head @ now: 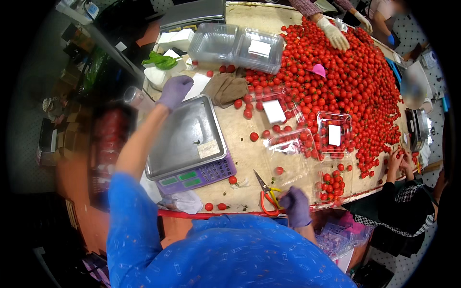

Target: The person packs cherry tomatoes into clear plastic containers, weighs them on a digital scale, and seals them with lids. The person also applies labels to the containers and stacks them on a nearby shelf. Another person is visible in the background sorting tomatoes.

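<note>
My left hand (175, 91), in a purple glove, hovers past the far left corner of a purple-framed weighing scale (180, 144) with a bare steel plate. Its fingers are bent beside a white paper sheet (198, 85); whether they pinch anything is hidden. My right hand (297, 207), gloved alike and slightly blurred, is at the table's near edge. Just left of it lie scissors (268, 196) with orange and yellow handles, and I cannot tell if the fingers touch them. A clear plastic container (330, 185) with cherry tomatoes stands to the right of that hand.
A large heap of cherry tomatoes (345, 93) spreads over the table (239, 154). Lidded clear boxes (334, 135), stacked empty containers (214, 41) and a brown cloth (227, 88) lie around. A co-worker's white-gloved hand (333, 34) reaches over the heap; another person's hands (399, 162) hold tomatoes at right.
</note>
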A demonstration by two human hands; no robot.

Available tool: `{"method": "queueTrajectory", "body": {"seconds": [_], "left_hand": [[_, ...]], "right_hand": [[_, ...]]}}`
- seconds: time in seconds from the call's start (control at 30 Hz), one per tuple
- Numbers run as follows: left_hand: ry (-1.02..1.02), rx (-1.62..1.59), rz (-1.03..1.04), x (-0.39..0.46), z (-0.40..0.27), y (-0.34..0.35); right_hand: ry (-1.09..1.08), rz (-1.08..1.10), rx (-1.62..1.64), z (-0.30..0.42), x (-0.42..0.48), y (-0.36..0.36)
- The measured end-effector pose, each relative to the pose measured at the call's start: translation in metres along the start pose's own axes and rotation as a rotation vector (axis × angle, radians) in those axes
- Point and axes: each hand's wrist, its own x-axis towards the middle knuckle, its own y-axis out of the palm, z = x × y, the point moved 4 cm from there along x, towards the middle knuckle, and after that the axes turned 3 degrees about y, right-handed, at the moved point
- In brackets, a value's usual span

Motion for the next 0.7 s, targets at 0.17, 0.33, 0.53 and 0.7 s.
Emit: {"method": "queueTrajectory", "body": {"seconds": [0.17, 0.33, 0.53, 0.7], "left_hand": [[0.048, 0.311, 0.201, 0.076, 0.042, 0.049], [0.191, 0.572, 0.265, 0.091, 0.079, 0.086], [0.164, 0.596, 0.253, 0.096, 0.071, 0.097], [0.072, 0.387, 0.142, 0.090, 0.095, 0.092]], "right_hand": [[0.241, 0.182, 0.162, -0.039, -0.017, 0.014], [0.430, 0.241, -0.140, -0.006, -0.033, 0.021], [0.443, 0.113, -0.184, 0.012, -0.043, 0.015], [0.420, 0.113, -0.148, 0.013, -0.032, -0.001]]}}
